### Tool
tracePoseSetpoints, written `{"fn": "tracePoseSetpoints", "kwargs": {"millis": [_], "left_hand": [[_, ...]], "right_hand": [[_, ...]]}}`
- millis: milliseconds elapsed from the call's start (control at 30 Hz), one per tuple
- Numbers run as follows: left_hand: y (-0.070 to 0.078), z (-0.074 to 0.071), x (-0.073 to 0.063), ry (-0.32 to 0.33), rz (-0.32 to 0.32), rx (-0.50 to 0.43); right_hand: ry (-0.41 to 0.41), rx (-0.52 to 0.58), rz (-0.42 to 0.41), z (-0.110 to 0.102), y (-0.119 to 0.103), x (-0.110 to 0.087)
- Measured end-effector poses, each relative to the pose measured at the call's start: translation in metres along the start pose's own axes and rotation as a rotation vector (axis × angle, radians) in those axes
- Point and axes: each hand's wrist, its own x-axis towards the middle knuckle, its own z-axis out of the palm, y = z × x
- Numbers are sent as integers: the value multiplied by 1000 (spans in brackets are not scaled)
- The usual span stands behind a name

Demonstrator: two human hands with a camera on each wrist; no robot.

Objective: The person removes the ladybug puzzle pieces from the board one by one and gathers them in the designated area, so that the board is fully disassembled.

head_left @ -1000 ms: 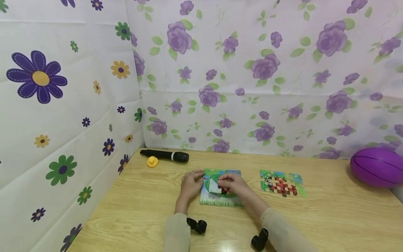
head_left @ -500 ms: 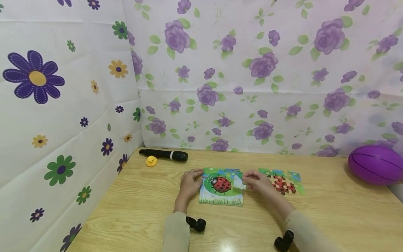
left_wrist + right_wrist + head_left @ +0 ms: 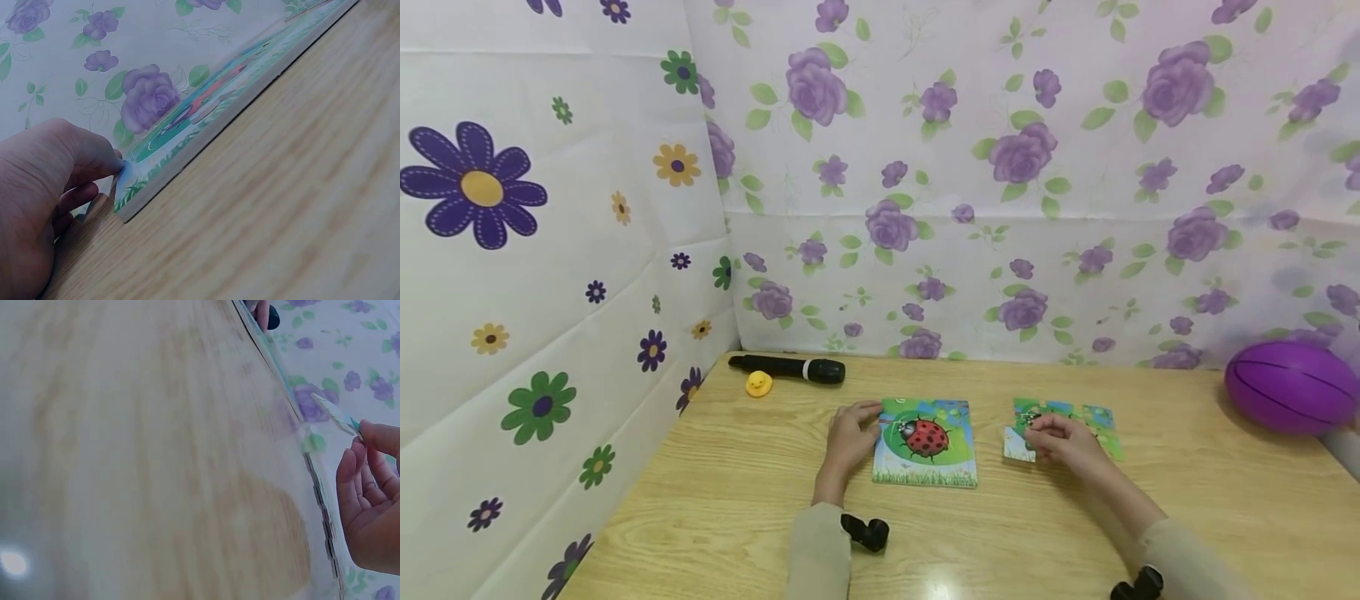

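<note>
In the head view a square ladybug puzzle board (image 3: pixel 925 475) lies on the table. My left hand (image 3: pixel 852 437) holds its left edge; in the left wrist view the thumb (image 3: pixel 94 150) meets the board's near corner, other fingers curled behind. My right hand (image 3: pixel 1071 446) pinches a puzzle piece (image 3: pixel 1018 446) with white and pale blue showing, between thumb and fingertips. In the right wrist view this piece (image 3: pixel 335 414) is tilted and raised off the table. It overlaps the lower left of a partly joined ladybug puzzle (image 3: pixel 1099 417), which the right hand partly hides.
A black microphone (image 3: pixel 786 368) and a yellow rubber duck (image 3: pixel 758 383) lie at the back left. A purple ball (image 3: pixel 1291 387) sits at the far right. Flowered cloth (image 3: pixel 955 167) hangs behind the wooden table (image 3: pixel 722 500) and along its left side.
My right hand has carried the puzzle piece rightward, from over the board to the joined puzzle, uncovering the ladybug picture. My left hand has stayed at the board's left edge.
</note>
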Motion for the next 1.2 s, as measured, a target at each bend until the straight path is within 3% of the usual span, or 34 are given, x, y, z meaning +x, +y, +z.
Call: {"fn": "tracePoseSetpoints", "kwargs": {"millis": [467,1200], "left_hand": [[-1,-4,-1,-6,-5,-12],[-4,2,1,-10,4,-13]], "right_hand": [[-25,-27,-1,-19,13,-9],[13,-272,-56,-12,16,-18]]}}
